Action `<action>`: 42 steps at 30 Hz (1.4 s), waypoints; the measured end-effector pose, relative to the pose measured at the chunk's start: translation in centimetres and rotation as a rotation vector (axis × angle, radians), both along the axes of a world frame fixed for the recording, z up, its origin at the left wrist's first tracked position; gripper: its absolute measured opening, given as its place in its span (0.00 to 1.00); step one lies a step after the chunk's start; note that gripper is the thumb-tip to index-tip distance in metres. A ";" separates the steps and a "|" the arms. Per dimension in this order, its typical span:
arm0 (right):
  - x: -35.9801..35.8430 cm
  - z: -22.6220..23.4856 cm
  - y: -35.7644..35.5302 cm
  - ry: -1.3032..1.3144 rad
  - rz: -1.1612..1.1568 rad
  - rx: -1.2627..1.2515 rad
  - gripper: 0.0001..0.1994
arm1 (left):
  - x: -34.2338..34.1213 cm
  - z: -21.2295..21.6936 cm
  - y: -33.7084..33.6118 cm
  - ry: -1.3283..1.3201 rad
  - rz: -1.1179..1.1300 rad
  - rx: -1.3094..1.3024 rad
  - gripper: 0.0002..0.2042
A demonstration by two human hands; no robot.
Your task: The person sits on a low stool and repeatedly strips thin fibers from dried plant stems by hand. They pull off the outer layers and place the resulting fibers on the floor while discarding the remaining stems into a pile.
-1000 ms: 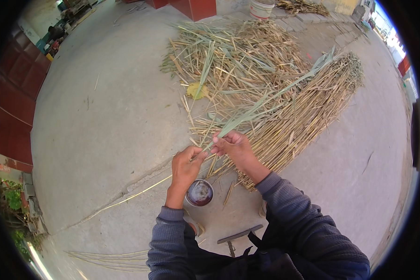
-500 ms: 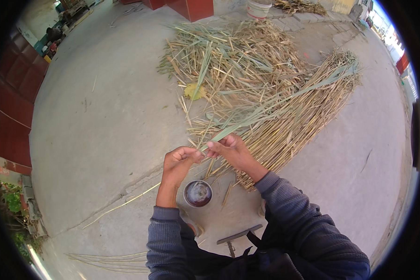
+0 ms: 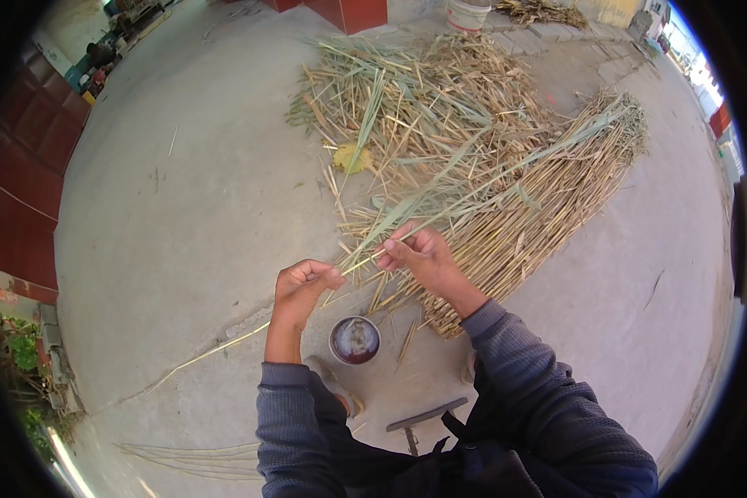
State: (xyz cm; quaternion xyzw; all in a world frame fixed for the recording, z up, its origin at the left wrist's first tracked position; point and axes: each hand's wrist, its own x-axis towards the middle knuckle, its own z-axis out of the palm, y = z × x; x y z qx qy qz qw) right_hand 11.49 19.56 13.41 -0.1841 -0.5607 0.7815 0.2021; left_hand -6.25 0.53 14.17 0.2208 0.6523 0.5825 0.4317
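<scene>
A long, thin reed stalk [image 3: 359, 265] runs slantwise through both my hands, its pale bare end reaching down to the floor at the lower left. My left hand [image 3: 301, 290] is closed in a pinch around it. A short way up the stalk, the thumb and fingers of my right hand [image 3: 423, 256] grip it too. Beyond the right hand, the stalk carries on toward the far right, with green leaf blades [image 3: 402, 209] spreading just past my fingers. To the right lies a thick bundle of reed stalks [image 3: 531, 228], side by side on the concrete.
Beyond my hands is a loose heap of dry and green leaves [image 3: 440, 108], with a yellow leaf [image 3: 353, 158] at its edge. A round container [image 3: 354, 340] stands near my feet. Several thin stalks [image 3: 191, 459] lie at the lower left. A white bucket [image 3: 468, 15] stands far back.
My hands have drawn apart, the left toward the left and the right slightly to the right. Bare stalk now shows between them, and the green blades have swung away from my right fingers.
</scene>
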 end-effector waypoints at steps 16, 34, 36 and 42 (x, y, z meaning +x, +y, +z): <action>-0.9 -1.6 -1.6 -0.158 -0.017 -0.052 0.10 | 2.8 0.8 3.0 1.124 -0.011 0.153 0.11; -0.3 -0.7 -0.5 -0.042 -0.092 -0.095 0.07 | 4.5 -0.2 3.4 1.013 0.007 0.006 0.07; -0.3 -0.6 -0.7 -0.038 -0.097 -0.102 0.07 | 4.9 -0.3 3.7 1.045 0.064 0.054 0.06; 0.0 -0.4 -0.8 -0.106 -0.136 -0.114 0.06 | 4.8 -0.6 3.6 1.053 0.177 0.088 0.04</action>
